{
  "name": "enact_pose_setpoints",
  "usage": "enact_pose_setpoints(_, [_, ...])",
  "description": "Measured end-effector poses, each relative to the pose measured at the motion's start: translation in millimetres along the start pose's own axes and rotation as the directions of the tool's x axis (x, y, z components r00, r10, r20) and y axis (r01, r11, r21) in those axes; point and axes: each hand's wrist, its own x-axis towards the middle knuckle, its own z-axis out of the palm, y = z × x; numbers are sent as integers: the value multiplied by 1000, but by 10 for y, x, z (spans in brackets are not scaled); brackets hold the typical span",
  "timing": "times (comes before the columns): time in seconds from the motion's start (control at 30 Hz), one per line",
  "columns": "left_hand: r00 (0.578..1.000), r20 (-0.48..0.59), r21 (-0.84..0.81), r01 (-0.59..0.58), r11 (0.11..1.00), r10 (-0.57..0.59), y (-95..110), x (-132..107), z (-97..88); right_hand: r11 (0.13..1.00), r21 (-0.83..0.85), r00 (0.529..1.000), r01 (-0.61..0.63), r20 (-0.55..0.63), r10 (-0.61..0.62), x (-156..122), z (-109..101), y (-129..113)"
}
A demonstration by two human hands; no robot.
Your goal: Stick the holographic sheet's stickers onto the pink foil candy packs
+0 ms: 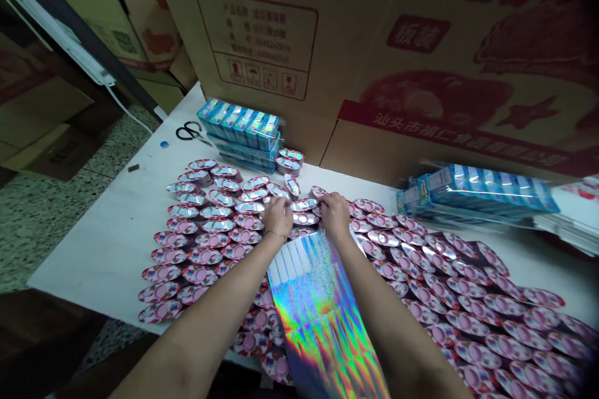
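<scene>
The left hand (277, 218) and right hand (335, 213) meet near the middle of the frame, fingers curled toward either end of a silver-topped oval pack (304, 204). Whether either grip is closed on that pack, I cannot tell; the fingertips are partly hidden. A thin bracelet (277, 234) circles the left wrist. Between the forearms, from the center to the bottom edge, lies a rainbow-shining holographic sheet (322, 312), pale strips at its upper left corner.

Around the hands, many more oval packs stand close together: the left group (160, 272) in rough rows, some tops silvery and others showing pink discs, and the right group (477, 354) spreading to the lower right. All rest on a white table (93, 262).

Farther up, clear-wrapped blue boxes (241, 124) are stacked left of center, beside black-handled scissors (189, 131) and a small blue cap (163, 144). A second wrapped blue set (486, 190) sits at right. A large printed carton (346, 43) fills the top; speckled floor (121, 149) shows at left.
</scene>
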Motion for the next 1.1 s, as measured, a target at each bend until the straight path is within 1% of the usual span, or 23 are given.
enact_pose_setpoints(0.03, [991, 59, 0, -120, 993, 120, -34, -76, -32, 998, -3, 998, 64, 28, -64, -76, -61, 32])
enact_pose_setpoints(0.07, [965, 125, 3, -231, 973, 228, -69, -162, -58, 992, 0, 990, 130, 58, -130, -161, -119, 63])
enact_pose_setpoints(0.1, [935, 185, 13, -311, 950, 303, -103, -251, -76, 982, 8, 977, 191, 92, -191, -250, -171, 86])
enact_pose_setpoints(0.13, [913, 228, 32, -354, 935, 338, -133, -336, -86, 970, 18, 962, 242, 128, -242, -337, -212, 100])
enact_pose_setpoints(0.17, [903, 256, 56, -370, 927, 345, -158, -412, -86, 958, 25, 945, 284, 161, -284, -418, -238, 103])
enact_pose_setpoints(0.27, [912, 269, 98, -345, 933, 309, -195, -545, -39, 930, 0, 905, 368, 231, -358, -589, -227, 59])
enact_pose_setpoints(0.37, [934, 225, 70, -298, 952, 276, -196, -561, 40, 888, -64, 866, 455, 263, -424, -668, -139, 6])
enact_pose_setpoints(0.47, [951, 178, 50, -266, 963, 253, -195, -549, 93, 820, -99, 803, 564, 299, -516, -733, -62, 12])
enact_pose_setpoints(0.53, [954, 176, 46, -256, 966, 244, -196, -548, 102, 790, -106, 779, 604, 290, -557, -793, -41, 34])
enact_pose_setpoints(0.63, [955, 184, 37, -242, 970, 232, -196, -559, 96, 775, -85, 766, 626, 252, -591, -880, -106, 8])
enact_pose_setpoints(0.67, [956, 181, 35, -239, 970, 229, -196, -565, 95, 787, -69, 776, 614, 240, -584, -895, -165, -28])
enact_pose_setpoints(0.73, [956, 172, 33, -245, 969, 236, -198, -575, 96, 848, -16, 829, 530, 221, -514, -886, -339, -137])
enact_pose_setpoints(0.8, [953, 164, 17, -262, 965, 256, -205, -576, 96, 920, 94, 894, 380, 217, -391, -813, -550, -258])
enact_pose_setpoints(0.87, [954, 142, -40, -260, 965, 263, -219, -557, 83, 944, 253, 935, 211, 229, -270, -687, -724, -342])
enact_pose_setpoints(0.93, [963, 119, -163, -219, 962, 240, -238, -515, 52, 919, 391, 958, 47, 244, -153, -545, -796, -364])
enact_pose_setpoints(1.0, [973, 126, -355, -136, 925, 192, -255, -461, 9, 871, 478, 965, -118, 262, -13, -428, -760, -338])
enact_pose_setpoints(1.03, [975, 155, -460, -74, 885, 162, -260, -436, -11, 833, 515, 959, -200, 276, 60, -390, -713, -319])
enact_pose_setpoints(1.1, [964, 252, -628, 93, 773, 89, -259, -402, -39, 726, 591, 929, -351, 318, 190, -359, -605, -291])
